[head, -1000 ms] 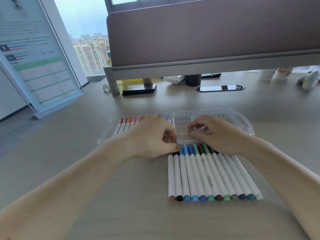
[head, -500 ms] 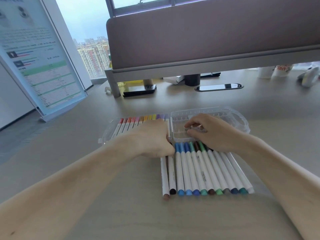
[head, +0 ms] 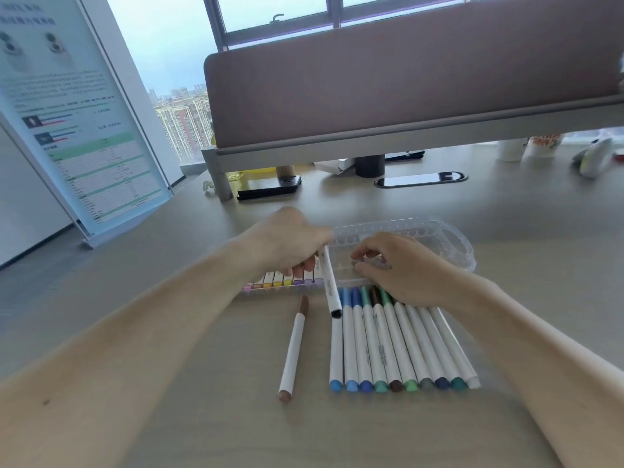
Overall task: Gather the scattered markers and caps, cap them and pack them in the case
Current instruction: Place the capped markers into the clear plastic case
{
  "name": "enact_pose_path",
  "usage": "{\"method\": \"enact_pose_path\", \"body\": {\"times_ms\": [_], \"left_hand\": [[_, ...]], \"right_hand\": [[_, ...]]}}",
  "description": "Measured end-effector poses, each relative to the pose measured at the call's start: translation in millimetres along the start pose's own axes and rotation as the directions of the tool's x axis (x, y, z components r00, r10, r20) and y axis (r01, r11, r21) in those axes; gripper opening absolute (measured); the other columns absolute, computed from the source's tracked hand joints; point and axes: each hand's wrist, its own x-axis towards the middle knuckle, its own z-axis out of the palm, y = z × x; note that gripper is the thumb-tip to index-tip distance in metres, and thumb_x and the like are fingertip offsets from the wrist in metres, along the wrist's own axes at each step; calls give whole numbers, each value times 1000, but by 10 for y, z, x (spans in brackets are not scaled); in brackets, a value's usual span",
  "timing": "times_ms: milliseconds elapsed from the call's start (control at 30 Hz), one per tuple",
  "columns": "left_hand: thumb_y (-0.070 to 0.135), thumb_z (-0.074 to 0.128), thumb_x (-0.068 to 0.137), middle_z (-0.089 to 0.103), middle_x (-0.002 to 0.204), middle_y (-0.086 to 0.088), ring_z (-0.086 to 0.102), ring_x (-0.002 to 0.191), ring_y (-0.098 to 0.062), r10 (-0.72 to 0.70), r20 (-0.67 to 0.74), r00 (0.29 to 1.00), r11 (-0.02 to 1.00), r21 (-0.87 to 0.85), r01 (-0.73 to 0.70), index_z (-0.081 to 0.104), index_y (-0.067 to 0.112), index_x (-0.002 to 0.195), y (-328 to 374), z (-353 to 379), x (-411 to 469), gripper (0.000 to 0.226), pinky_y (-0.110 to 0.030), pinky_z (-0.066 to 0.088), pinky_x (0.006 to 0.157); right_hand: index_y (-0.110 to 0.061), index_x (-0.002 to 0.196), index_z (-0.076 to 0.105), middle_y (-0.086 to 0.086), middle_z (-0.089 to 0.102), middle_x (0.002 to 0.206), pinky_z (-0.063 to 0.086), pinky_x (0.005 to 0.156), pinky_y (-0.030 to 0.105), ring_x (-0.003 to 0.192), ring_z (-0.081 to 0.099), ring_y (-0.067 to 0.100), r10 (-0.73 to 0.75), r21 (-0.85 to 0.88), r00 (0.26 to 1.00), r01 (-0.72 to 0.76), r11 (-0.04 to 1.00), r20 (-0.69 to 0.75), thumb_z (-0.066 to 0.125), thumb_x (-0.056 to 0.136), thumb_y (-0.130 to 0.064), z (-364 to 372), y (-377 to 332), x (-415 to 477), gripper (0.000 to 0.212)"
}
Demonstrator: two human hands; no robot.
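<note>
A clear plastic marker case [head: 452, 241] lies open on the desk. Its left half holds several capped markers [head: 287, 282] in warm and purple colours. My left hand [head: 287, 241] grips a white marker with a black end [head: 329, 282], lifted above the case's middle. My right hand [head: 398, 268] rests on the case's empty right half, fingers curled at its ribs. In front of the case lies a row of several white capped markers [head: 398, 349] with blue, green, brown and grey ends. A brown marker [head: 293, 349] lies alone to their left.
A desk divider panel [head: 405, 79] rises behind the case. A standing info board [head: 74, 123] is at the left. A black phone [head: 270, 187], a cable slot [head: 420, 179], and paper cups [head: 526, 148] sit at the back.
My left hand has lifted the black-ended marker out of the row and raised it toward the case. The brown marker now lies apart to the left. The right hand stays on the case.
</note>
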Motion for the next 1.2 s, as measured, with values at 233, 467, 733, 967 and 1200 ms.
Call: {"method": "enact_pose_path", "body": {"times_ms": [233, 467, 733, 967, 1200], "left_hand": [[16, 47, 100, 66, 77, -11, 59, 58, -17, -58, 53, 997, 993, -102, 63, 64, 0, 90, 20, 24, 593, 25, -21, 48, 46], [13, 54, 98, 64, 72, -9, 59, 54, -16, -80, 76, 994, 997, -1, 80, 67, -3, 93, -57, 95, 900, 21, -21, 49, 46], [47, 69, 92, 64, 113, 9, 62, 102, -13, 330, -73, 941, 902, 320, -291, 60, 23, 116, -349, 122, 846, 35, -24, 47, 79], [82, 53, 75, 22, 167, 17, 26, 150, -3, 345, 161, 924, 892, 251, -377, 26, 32, 161, -586, 212, 642, 103, -27, 23, 119], [83, 45, 83, 13, 168, 20, 13, 154, -3, 353, 158, 922, 857, 340, -387, 20, 34, 162, -629, 234, 632, 96, -35, 15, 126]], "right_hand": [[-28, 128, 64, -15, 57, 122, 35, 92, 24, 111, 50, 4, 1, 18, 1000, -1, 1000, -18, 52, 104, -39, 22, 39, 47, 28], [-30, 126, 65, -13, 61, 125, 37, 90, 24, 116, 54, 8, 38, 18, 999, -38, 999, -30, 51, 104, -41, 44, 55, 115, 29], [-33, 127, 64, -17, 58, 125, 35, 93, 23, 119, 51, 5, 17, -4, 999, -17, 1000, -41, 52, 103, -45, 67, 63, 79, 29], [-33, 129, 63, -19, 59, 126, 38, 94, 24, 117, 52, 3, -1, 0, 999, 1, 1000, -33, 55, 101, -45, 46, 62, 72, 31], [-35, 130, 62, -21, 58, 127, 36, 90, 20, 115, 51, -1, 21, -16, 1000, -21, 1000, -11, 56, 101, -47, 16, 15, 50, 32]]}}
